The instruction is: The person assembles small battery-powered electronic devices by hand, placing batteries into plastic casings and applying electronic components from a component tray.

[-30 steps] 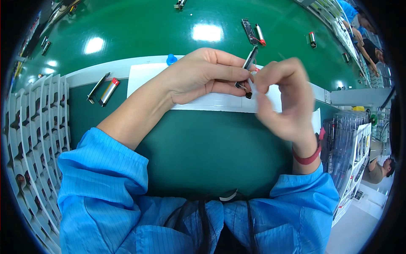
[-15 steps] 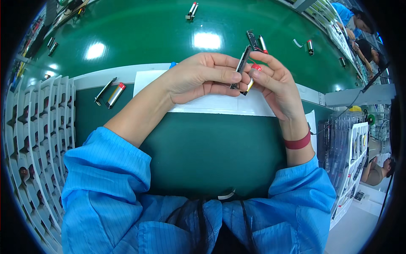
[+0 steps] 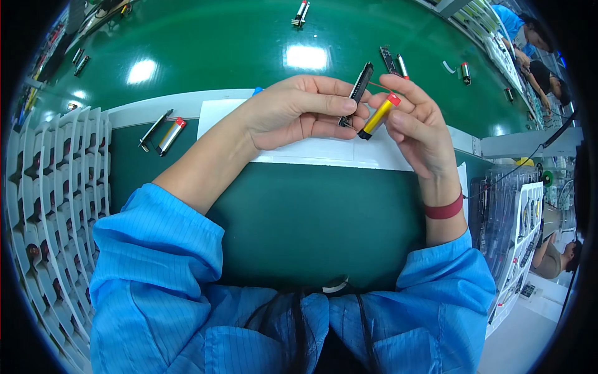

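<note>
Pinched between the thumb and fingers of my left hand [image 3: 305, 112] is a narrow black circuit board [image 3: 361, 84], tilted with its top leaning right. My right hand [image 3: 417, 121] grips a small cylindrical battery [image 3: 379, 117], yellow with a red upper end and a dark lower end. A thin red wire [image 3: 381, 86] runs between the board and the battery's red end. Both hands are raised over a white sheet [image 3: 305, 153] on the dark green mat [image 3: 311, 218]. Part of the board is covered by my left fingers.
Another board [image 3: 154, 129] and battery [image 3: 172, 136] lie on the mat at left. Beyond a pale rail, the green surface [image 3: 218, 56] carries more such pieces [image 3: 300, 14]. Stacked white trays [image 3: 56, 206] stand left; clear trays [image 3: 492, 199] stand right. Co-workers [image 3: 526, 37] are at far right.
My right hand has moved slightly right, and the battery has turned so more of its yellow side shows, apart from the board. Pieces on the far green surface have shifted right.
</note>
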`<state>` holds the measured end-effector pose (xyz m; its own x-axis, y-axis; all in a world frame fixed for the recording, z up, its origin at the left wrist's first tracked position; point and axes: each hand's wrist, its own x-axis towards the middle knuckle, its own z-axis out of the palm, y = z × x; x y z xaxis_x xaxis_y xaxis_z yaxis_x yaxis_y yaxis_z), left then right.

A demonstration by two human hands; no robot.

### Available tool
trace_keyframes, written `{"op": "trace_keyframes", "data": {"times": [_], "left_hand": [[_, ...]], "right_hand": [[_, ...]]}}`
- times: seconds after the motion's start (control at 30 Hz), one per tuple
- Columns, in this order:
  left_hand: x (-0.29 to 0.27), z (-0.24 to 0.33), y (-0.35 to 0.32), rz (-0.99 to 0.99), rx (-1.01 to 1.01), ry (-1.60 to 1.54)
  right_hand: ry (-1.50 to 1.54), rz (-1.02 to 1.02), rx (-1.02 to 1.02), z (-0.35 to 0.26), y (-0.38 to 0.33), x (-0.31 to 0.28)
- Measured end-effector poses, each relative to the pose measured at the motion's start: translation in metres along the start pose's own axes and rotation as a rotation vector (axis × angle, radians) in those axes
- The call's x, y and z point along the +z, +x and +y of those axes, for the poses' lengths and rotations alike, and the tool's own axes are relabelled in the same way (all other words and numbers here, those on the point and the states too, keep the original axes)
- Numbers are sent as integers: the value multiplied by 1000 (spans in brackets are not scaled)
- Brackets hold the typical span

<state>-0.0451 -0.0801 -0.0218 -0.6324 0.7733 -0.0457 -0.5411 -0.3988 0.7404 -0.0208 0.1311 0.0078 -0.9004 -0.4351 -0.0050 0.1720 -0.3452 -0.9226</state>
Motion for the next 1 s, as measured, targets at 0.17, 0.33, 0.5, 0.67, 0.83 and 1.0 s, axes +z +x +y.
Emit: {"op": "trace_keyframes", "data": {"times": [0.17,0.33,0.5,0.67,0.83,1.0], "left_hand": [[11,-1,0,74,-29,94],[12,-3,2,127,-54,106],[21,-10,1,215,30,239],[26,-14,2,258,123,328],[25,-17,3,278,117,352],[25,-18,3,282,125,382]], "right_hand": [[-318,4,-61,-5,-1,-3],[-319,78,-151,-1,0,5],[-527,277,-266,2,2,19],[-706,329,-337,3,2,18],[-688,340,-296,4,2,16],[-681,326,-294,7,3,14]]}}
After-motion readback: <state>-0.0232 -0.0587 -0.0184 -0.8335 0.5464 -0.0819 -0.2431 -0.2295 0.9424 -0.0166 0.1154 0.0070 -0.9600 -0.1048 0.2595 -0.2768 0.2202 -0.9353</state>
